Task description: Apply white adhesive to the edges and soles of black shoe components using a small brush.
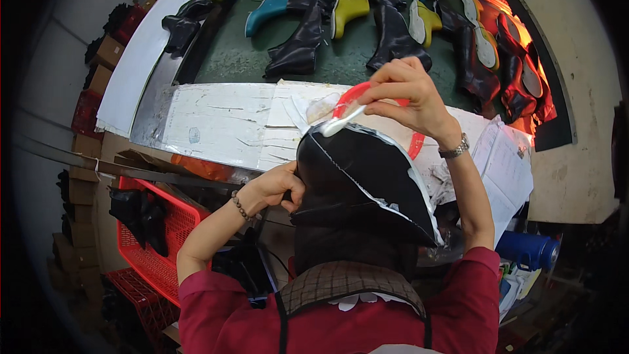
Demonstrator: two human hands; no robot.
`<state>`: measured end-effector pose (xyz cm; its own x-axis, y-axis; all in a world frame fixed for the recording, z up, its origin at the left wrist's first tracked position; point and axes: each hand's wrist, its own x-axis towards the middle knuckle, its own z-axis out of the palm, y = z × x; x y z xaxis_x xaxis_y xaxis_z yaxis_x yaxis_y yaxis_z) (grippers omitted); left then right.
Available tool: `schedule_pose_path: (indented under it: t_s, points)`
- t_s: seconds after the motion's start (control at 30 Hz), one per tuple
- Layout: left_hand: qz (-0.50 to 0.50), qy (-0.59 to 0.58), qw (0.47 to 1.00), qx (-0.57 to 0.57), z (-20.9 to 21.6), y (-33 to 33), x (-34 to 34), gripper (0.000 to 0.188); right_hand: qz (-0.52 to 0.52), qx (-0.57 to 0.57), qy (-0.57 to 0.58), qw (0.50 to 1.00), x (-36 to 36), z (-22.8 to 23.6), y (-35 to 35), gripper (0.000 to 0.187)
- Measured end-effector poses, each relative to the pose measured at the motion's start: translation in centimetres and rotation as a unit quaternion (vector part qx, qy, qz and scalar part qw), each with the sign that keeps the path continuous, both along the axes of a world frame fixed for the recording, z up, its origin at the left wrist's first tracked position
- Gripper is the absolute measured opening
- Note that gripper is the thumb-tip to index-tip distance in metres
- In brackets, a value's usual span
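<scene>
My left hand (pixel 278 187) is closed at the left edge of a black boot upper (pixel 347 170), its fingers partly tucked behind the leather. The upper's bottom faces up, with a seam across it and a white coating along its rim. In a pinch, my right hand (pixel 409 95) holds a white-coated brush (pixel 335 124) by its thin end. The brush's thick white tip touches the far left rim of the upper. Behind my right hand, a red ring-shaped rim (pixel 350 97) lies on the white-covered bench (pixel 223 115), partly hidden by hand and upper.
On the green conveyor belt (pixel 226 46) ahead stand black boots (pixel 298 39) and yellow-green shoe lasts (pixel 349 10). A heater glows orange (pixel 517 23) at the far right. A red basket (pixel 164 223) with black boots is at left; a blue jug (pixel 527 251) is at right.
</scene>
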<state>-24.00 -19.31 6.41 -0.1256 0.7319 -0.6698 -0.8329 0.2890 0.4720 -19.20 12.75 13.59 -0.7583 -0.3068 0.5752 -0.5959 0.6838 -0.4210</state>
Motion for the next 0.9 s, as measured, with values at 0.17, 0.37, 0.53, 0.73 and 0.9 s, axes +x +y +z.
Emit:
schedule_pose_path:
  t_s: [0.17,0.37,0.53,0.73,0.9]
  points:
    - [0.079,0.05,0.996,0.012,0.6,-3.0,-1.1,0.054,-0.069,0.023,0.047,0.996,1.1,-1.5,2.8,0.017]
    - [0.252,0.093,0.946,0.182,0.7,-5.6,-5.1,0.066,-0.301,-0.367,-0.113,0.873,6.1,-9.1,6.3,0.019]
    - [0.346,0.087,0.91,0.21,-1.6,-7.0,-14.3,0.055,-0.405,-0.461,-0.148,0.776,9.6,-16.9,6.2,0.022]
    - [0.455,0.1,0.869,0.168,-4.7,-7.7,-28.2,0.036,-0.399,-0.491,-0.114,0.766,9.8,-19.0,6.3,0.018]
    - [0.425,0.144,0.876,0.176,-7.6,-5.9,-41.4,0.022,-0.423,-0.491,-0.129,0.751,9.9,-18.5,6.0,0.017]
